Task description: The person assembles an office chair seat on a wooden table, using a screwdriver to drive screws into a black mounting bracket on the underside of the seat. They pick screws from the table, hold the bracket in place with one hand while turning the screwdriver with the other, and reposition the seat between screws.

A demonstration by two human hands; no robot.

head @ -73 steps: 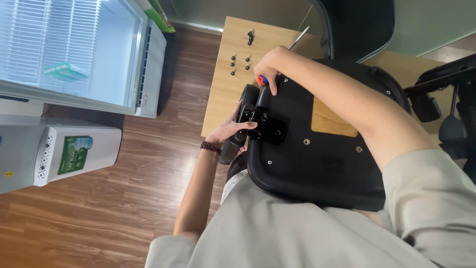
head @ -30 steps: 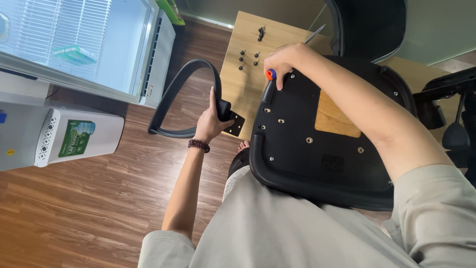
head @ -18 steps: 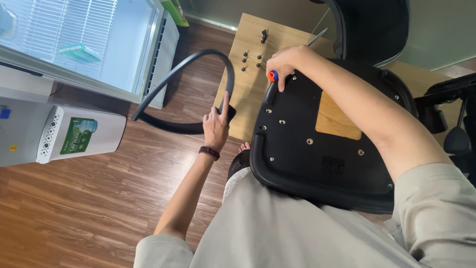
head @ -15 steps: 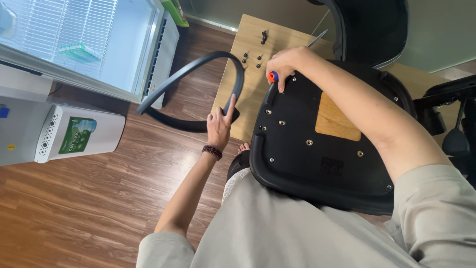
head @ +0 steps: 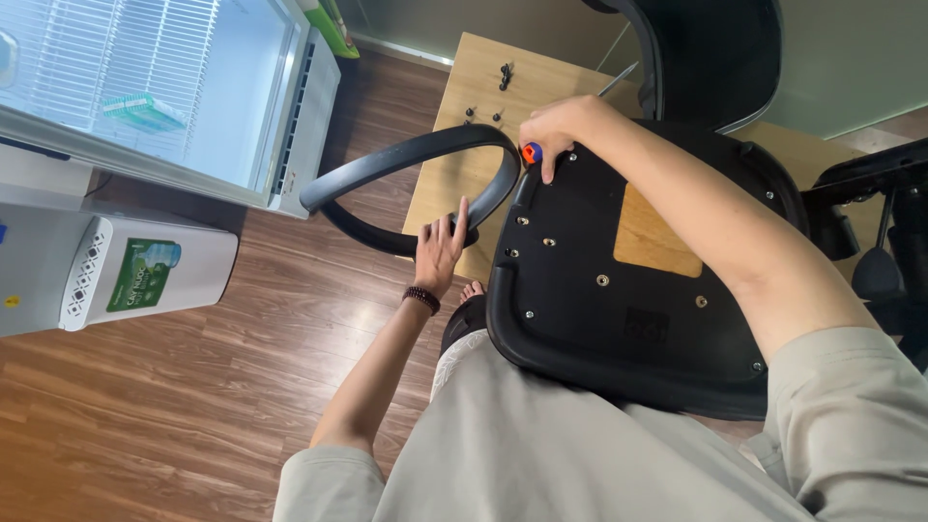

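The upturned black chair seat (head: 628, 300) fills the middle of the view, its underside facing up and its near edge resting against the person's lap. A tan square panel (head: 659, 232) sits in the middle of that underside, with small bolt holes around it. Beyond the seat lies a low wooden table (head: 464, 164), and the chair's backrest (head: 706, 58) rises behind it, cut off by the top edge. To the far side stands a glass-fronted fridge (head: 193, 97), with a white appliance (head: 116, 275) below it on the wooden floor (head: 193, 387).

A curved black armrest (head: 416, 159) arches over the table's near edge, one end meeting the seat's far left corner. The left hand (head: 440, 253) holds its lower run, fingers laid along it with one pointing up; how tightly the grip closes cannot be told. The right hand (head: 565, 126) is clenched around a screwdriver (head: 532, 153) at the same corner, just beside the armrest's end; only the orange handle tip shows, the shaft being hidden.

A few dark screws (head: 488, 101) lie on the table, too small to make out.
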